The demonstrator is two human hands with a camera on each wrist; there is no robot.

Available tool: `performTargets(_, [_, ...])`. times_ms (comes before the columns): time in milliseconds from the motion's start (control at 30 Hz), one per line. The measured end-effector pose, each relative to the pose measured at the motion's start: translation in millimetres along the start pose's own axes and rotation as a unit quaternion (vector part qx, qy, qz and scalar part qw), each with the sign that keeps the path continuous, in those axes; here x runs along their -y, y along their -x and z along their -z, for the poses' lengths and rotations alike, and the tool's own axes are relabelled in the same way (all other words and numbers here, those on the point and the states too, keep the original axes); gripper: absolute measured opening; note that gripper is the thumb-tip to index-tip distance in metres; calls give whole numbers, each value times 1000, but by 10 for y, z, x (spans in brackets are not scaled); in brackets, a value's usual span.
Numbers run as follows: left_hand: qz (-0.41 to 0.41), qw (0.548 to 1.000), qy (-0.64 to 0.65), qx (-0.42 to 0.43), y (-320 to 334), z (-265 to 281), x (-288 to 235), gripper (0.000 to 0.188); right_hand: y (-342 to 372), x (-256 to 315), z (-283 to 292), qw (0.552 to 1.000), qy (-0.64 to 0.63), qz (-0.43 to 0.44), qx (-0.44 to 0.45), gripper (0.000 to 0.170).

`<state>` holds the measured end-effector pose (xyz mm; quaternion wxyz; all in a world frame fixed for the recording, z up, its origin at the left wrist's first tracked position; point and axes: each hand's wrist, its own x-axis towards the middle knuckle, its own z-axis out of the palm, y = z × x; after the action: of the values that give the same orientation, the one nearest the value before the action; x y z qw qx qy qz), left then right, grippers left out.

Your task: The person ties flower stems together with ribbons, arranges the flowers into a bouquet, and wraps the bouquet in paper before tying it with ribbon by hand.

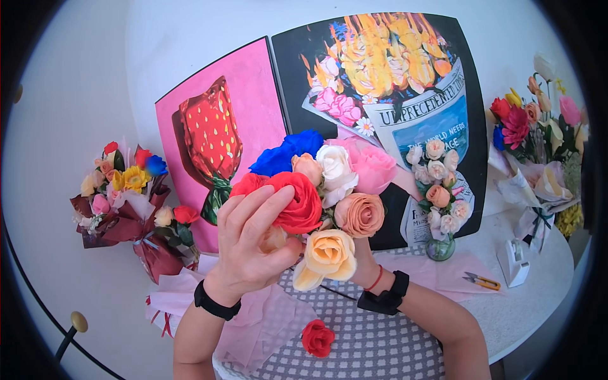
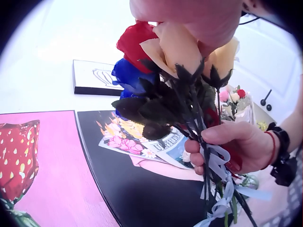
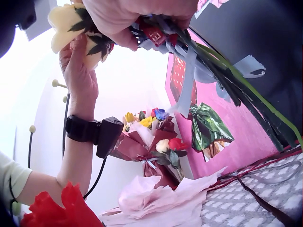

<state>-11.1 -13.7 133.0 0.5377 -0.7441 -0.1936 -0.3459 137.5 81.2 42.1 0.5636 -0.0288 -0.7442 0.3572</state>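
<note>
A bouquet of red, blue, white, pink, peach and cream roses is held up, its nearest cream rose (image 1: 329, 253) facing forward. My left hand (image 1: 256, 237) curves its fingers over a red rose (image 1: 297, 204) and around a second cream rose, partly hidden behind the thumb. In the left wrist view, my right hand (image 2: 241, 142) grips the bundled stems, where a pale blue ribbon (image 2: 220, 163) is wound and hangs down. Below the flower heads, that same hand (image 1: 366, 266) is partly hidden in the head view.
A loose red rose (image 1: 317, 337) lies on the checked cloth (image 1: 373, 348). Pink tissue (image 1: 266, 323) spreads at left. Yellow-handled snips (image 1: 482, 281), a white tape dispenser (image 1: 514, 261) and a glass vase (image 1: 440, 248) stand or lie right. Wrapped bouquets (image 1: 149, 244) flank two paintings (image 1: 253, 95).
</note>
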Motion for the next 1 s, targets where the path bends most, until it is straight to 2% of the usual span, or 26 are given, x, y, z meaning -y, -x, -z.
performTargets(67, [0, 1000, 4, 4, -22, 26, -21, 17, -3, 16, -34, 987, -138, -71, -49, 49])
performTargets(133, [2, 1000, 7, 10, -3, 38, -59, 16, -6, 19, -28, 988, -123, -79, -48, 48])
performTargets(200, [137, 980, 134, -60, 54, 31, -146, 18, 3, 3, -22, 989, -108, -87, -46, 48])
performTargets(233, [139, 980, 133, -59, 95, -11, -168, 18, 9, -24, -13, 994, -72, -76, -41, 46])
performTargets(267, [173, 944, 202, -197, 158, -93, -174, 26, 10, -53, -4, 997, -35, -63, -37, 44])
performTargets(300, [203, 883, 267, -329, 219, -161, -178, 35, 7, -101, 3, 997, -34, -63, -37, 44])
performTargets(333, [279, 857, 278, -333, 295, -172, -183, 50, 5, -160, 12, 999, -19, -33, -33, 43])
performTargets(367, [278, 857, 279, -332, 314, -186, -235, 50, 7, -187, 14, 1000, -4, -4, -29, 43])
performTargets(400, [377, 802, 383, -261, 319, -210, -312, 53, -3, -153, 14, 1000, -5, -5, -29, 43])
performTargets(433, [465, 725, 474, -182, 340, -224, -398, 57, -26, -91, 13, 998, 48, -3, -44, 42])
performTargets(467, [507, 662, 535, -137, 468, -268, -504, 52, -36, -58, 4, 993, 100, 0, -57, 42])
performTargets(500, [543, 591, 590, -91, 553, -325, -576, 49, -36, -72, -13, 993, 100, -1, -56, 42])
performTargets(533, [544, 589, 590, -91, 603, -383, -605, 49, -37, -98, -33, 991, 110, -22, -77, 41])
performTargets(567, [580, 575, 577, -11, 625, -429, -638, 44, -32, -110, -54, 987, 121, -44, -99, 40])
performTargets(600, [610, 556, 560, 69, 641, -476, -656, 40, -48, -29, -92, 982, 133, 25, -130, 39])
performTargets(633, [609, 554, 564, 70, 672, -542, -651, 40, -48, 35, -111, 982, 137, 24, -131, 39])
performTargets(700, [621, 612, 488, 36, 652, -633, -636, 33, -45, 115, -125, 985, 97, -43, -136, 38])
performTargets(733, [596, 598, 537, -16, 582, -614, -669, 33, -70, 121, -108, 986, 78, -49, -138, 38])
performTargets(767, [596, 597, 537, -17, 475, -602, -673, 33, -99, 133, -77, 986, 79, -50, -137, 38])
performTargets(833, [514, 610, 591, -122, 269, -602, -614, 29, -168, 161, -6, 989, 11, -25, -148, 37])
performTargets(867, [504, 622, 580, -152, 272, -671, -544, 27, -201, 153, 45, 991, 19, -4, -131, 37])
performTargets(900, [505, 622, 579, -151, 286, -701, -473, 27, -213, 149, 76, 991, 18, -5, -130, 37])
performTargets(967, [530, 593, 595, -114, 299, -717, -334, 25, -228, 146, 129, 986, -102, -74, -111, 50])
performTargets(1000, [545, 585, 590, -112, 234, -708, -313, 21, -241, 141, 155, 985, -125, -72, -92, 56])
